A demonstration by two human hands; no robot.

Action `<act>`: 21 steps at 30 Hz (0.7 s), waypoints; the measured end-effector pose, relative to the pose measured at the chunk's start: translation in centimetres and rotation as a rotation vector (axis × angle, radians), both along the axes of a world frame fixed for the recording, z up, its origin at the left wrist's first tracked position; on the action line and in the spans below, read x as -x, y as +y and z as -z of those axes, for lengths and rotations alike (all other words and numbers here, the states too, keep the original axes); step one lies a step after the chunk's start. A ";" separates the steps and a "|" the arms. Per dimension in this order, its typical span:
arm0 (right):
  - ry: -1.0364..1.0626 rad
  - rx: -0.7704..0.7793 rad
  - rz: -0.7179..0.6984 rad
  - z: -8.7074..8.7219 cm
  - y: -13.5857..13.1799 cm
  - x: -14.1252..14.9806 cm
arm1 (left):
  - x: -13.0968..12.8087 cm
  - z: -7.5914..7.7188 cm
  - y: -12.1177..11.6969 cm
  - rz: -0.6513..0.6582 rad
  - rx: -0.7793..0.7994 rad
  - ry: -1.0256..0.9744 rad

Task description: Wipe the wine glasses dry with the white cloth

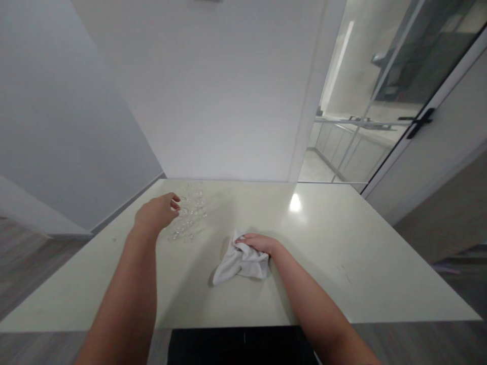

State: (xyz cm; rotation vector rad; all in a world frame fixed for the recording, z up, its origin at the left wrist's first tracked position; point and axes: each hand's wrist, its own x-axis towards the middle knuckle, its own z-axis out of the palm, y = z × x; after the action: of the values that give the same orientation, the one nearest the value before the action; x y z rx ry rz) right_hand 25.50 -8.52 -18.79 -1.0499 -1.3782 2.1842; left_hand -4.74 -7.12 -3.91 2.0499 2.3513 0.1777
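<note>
Cloth [243,264], white and crumpled, lies mid-table, its far fold gathered under the right hand [257,243], fingers closed over it — probably bunched for a firm hold. Farther left, the left hand [162,212] hovers with fingers loosely curled and parted; whether they touch the clear rounded pieces [193,209] just beside them, I cannot tell. That cluster seems grouped to stay off the cloth's side. The glossy tabletop [380,248] meets a white panel [220,91] at its far edge — wide room opens rightward.
</note>
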 end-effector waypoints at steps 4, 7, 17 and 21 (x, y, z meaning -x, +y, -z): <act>0.017 0.017 0.017 -0.2 -0.2 0.0 | -0.5 -0.4 -1.0 -0.005 -0.023 0.045; 0.037 0.030 0.058 0.1 -0.2 0.0 | -2.2 -1.2 -2.8 -0.109 -0.122 0.140; 0.529 0.074 0.568 -0.2 1.2 0.8 | -17.5 7.3 -3.0 0.559 -0.393 -0.477; 0.560 0.097 0.747 0.0 1.3 0.1 | -20.3 13.1 -2.0 0.748 -0.327 -0.655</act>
State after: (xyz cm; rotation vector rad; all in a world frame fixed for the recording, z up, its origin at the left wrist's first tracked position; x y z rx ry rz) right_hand 25.41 -7.27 -18.75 -0.7240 -0.5146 1.7699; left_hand 15.53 -9.17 -17.00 2.3435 1.1597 1.0539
